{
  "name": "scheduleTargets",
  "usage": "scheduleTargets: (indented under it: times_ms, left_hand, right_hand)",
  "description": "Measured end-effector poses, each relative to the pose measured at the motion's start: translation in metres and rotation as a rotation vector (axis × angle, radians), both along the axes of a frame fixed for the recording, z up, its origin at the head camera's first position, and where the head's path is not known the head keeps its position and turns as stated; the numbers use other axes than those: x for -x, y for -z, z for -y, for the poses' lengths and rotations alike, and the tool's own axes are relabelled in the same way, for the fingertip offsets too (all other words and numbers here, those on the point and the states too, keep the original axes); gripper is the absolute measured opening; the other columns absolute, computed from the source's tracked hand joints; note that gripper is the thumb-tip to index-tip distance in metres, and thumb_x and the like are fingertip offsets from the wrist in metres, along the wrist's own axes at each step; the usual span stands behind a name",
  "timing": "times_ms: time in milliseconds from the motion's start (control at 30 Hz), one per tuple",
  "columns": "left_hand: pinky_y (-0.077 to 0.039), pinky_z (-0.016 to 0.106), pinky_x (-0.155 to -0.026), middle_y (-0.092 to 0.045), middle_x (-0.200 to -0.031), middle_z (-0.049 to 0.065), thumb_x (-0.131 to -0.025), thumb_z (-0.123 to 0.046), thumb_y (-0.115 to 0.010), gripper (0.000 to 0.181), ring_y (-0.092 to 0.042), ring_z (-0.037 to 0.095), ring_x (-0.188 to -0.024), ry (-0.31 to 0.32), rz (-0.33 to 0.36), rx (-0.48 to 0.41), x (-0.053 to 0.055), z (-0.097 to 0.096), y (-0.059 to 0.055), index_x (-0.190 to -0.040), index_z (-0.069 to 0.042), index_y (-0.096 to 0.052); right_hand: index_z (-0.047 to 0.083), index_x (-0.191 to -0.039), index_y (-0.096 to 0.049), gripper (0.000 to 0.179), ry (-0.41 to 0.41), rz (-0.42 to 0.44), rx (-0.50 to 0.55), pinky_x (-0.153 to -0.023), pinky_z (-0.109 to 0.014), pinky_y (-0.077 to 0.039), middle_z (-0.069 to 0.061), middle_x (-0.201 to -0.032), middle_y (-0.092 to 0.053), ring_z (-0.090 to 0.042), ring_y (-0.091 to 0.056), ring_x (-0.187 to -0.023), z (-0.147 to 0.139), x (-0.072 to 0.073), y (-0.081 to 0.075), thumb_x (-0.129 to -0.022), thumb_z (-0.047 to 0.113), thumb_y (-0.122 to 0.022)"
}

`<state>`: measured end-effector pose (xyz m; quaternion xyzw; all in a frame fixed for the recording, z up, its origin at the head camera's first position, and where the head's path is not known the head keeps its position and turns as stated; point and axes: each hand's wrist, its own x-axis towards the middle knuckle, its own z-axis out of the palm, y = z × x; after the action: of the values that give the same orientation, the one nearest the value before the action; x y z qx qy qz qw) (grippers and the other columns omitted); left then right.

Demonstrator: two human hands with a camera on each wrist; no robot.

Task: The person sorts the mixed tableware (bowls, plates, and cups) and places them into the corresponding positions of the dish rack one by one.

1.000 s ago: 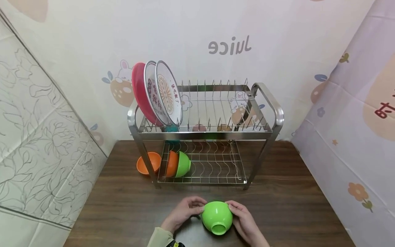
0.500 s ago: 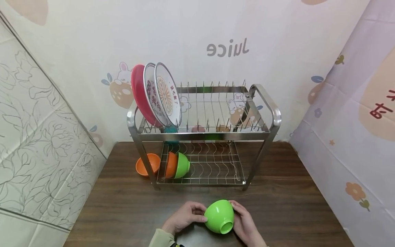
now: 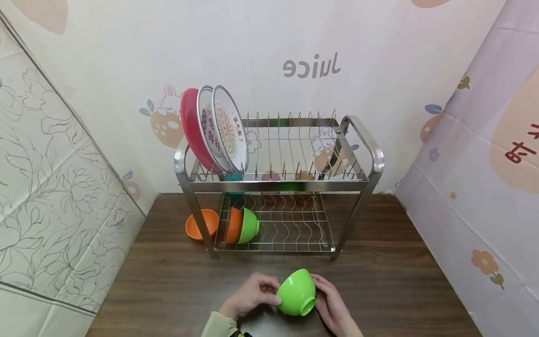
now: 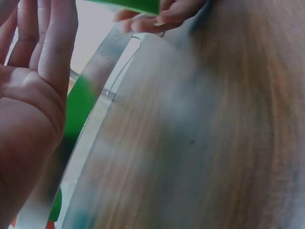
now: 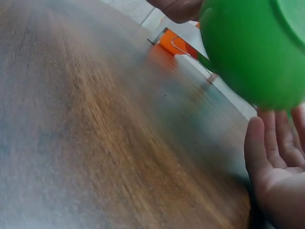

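Note:
A green bowl point(image 3: 296, 294) is held over the front of the table, tilted on its side with its foot ring toward the lower right. At its left edge my left hand point(image 3: 252, 296) pinches the rim, thumb in front. My right hand point(image 3: 331, 304) holds the opposite side, fingers lying along the bowl's wall. In the right wrist view the green bowl point(image 5: 257, 52) fills the upper right, with the fingertips right against it. The left wrist view shows the left palm point(image 4: 28, 109) and only a strip of the bowl point(image 4: 138, 5).
Behind the hands stands a two-tier metal dish rack point(image 3: 278, 186). A red plate point(image 3: 194, 131) and two white patterned plates point(image 3: 229, 128) lean in its top left. Below sit an orange bowl point(image 3: 234, 225) and another green bowl point(image 3: 250, 226). One more orange bowl point(image 3: 198, 225) lies beside the rack's left leg.
The green bowl has turned between both hands, its foot ring swinging from facing the front toward the lower right. Both hands keep hold of it in nearly the same place.

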<state>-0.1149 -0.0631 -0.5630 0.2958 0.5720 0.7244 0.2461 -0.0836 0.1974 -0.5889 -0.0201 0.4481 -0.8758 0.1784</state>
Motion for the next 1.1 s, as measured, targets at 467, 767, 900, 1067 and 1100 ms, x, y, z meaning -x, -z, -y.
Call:
scheduleTargets:
  times_ms: [467,767,900,1067,1100]
  left_hand:
    - [-0.053,0.029,-0.08,-0.07,-0.094,0.001,-0.084,0.003,-0.074,0.025,-0.063,0.012,-0.088,-0.214,-0.08,-0.052,0.012,0.012,-0.013,-0.105,0.015,-0.068]
    - [-0.053,0.031,-0.085,-0.072,-0.103,0.004,-0.085,0.003,-0.073,0.03,-0.064,0.016,-0.099,-0.387,-0.036,-0.052,0.021,0.012,-0.024,-0.112,0.014,-0.066]
    - [-0.052,0.032,-0.088,-0.072,-0.107,0.006,-0.086,-0.001,-0.074,0.03,-0.063,0.017,-0.104,-0.499,-0.009,-0.018,0.027,0.011,-0.03,-0.114,0.009,-0.069]
    - [-0.052,0.03,-0.087,-0.069,-0.106,0.015,-0.089,-0.002,-0.072,0.029,-0.063,0.017,-0.101,-0.606,-0.031,0.003,0.032,0.011,-0.035,-0.116,0.007,-0.069]
    - [-0.052,0.029,-0.086,-0.069,-0.107,0.017,-0.09,-0.002,-0.071,0.029,-0.063,0.017,-0.101,-0.626,-0.028,0.004,0.033,0.011,-0.036,-0.117,0.007,-0.068]
  right_hand:
    - [-0.013,-0.124,-0.053,0.037,0.052,0.107,-0.543,-0.076,-0.033,-0.056,-0.013,-0.104,-0.068,-0.021,-0.067,-0.091,-0.007,0.003,-0.014,-0.103,0.017,-0.051]
    - [-0.013,-0.122,-0.054,0.035,0.021,0.101,-0.589,-0.07,-0.029,-0.056,-0.01,-0.097,-0.068,-0.019,-0.067,-0.085,-0.009,0.006,-0.014,-0.103,0.016,-0.05]
    - [-0.013,-0.122,-0.054,0.035,0.027,0.097,-0.602,-0.072,-0.03,-0.056,-0.011,-0.098,-0.067,-0.02,-0.068,-0.087,-0.008,0.006,-0.014,-0.103,0.016,-0.05]
    - [-0.014,-0.122,-0.054,0.035,0.031,0.1,-0.612,-0.075,-0.031,-0.057,-0.011,-0.097,-0.067,-0.021,-0.068,-0.089,-0.009,0.006,-0.013,-0.104,0.016,-0.05]
    - [-0.013,-0.122,-0.055,0.035,0.031,0.102,-0.613,-0.075,-0.031,-0.057,-0.011,-0.097,-0.067,-0.021,-0.068,-0.089,-0.009,0.006,-0.013,-0.104,0.016,-0.05]
